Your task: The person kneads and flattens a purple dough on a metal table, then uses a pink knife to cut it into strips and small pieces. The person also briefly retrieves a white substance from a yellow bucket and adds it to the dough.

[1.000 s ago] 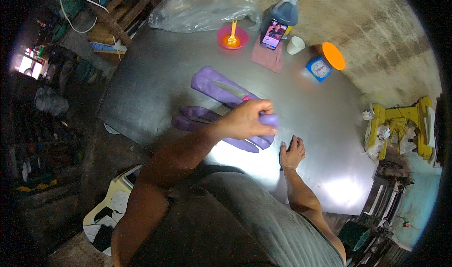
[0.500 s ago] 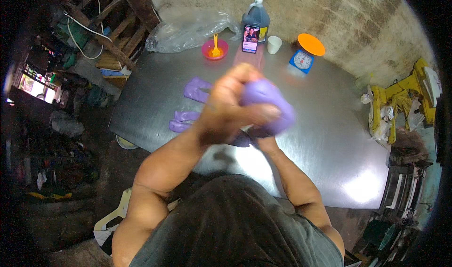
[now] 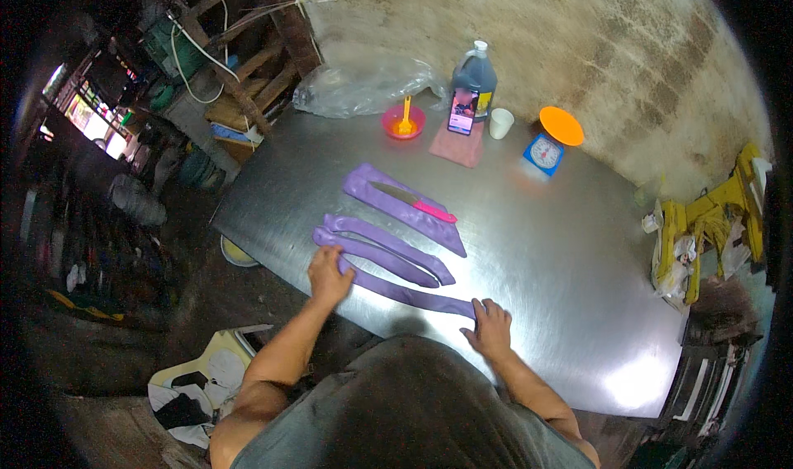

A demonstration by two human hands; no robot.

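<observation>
A long strip of purple dough lies along the near edge of the metal table. At its left end my left hand has its fingers closed on the dough. My right hand holds the other end, fingers curled over it. Just beyond lie two more purple strips, close side by side. Farther back is a wider, flat purple slab, with a pink-handled knife resting across its top.
Along the wall stand a pink bowl with a yellow brush, a phone against a dark jug, a pink cloth, a white cup and a blue scale with an orange pan. Clear plastic lies back left.
My left hand was raised before the view with purple dough, my right hand lower behind it. Both hands are now down at the strip's ends, and the strip lies stretched out.
</observation>
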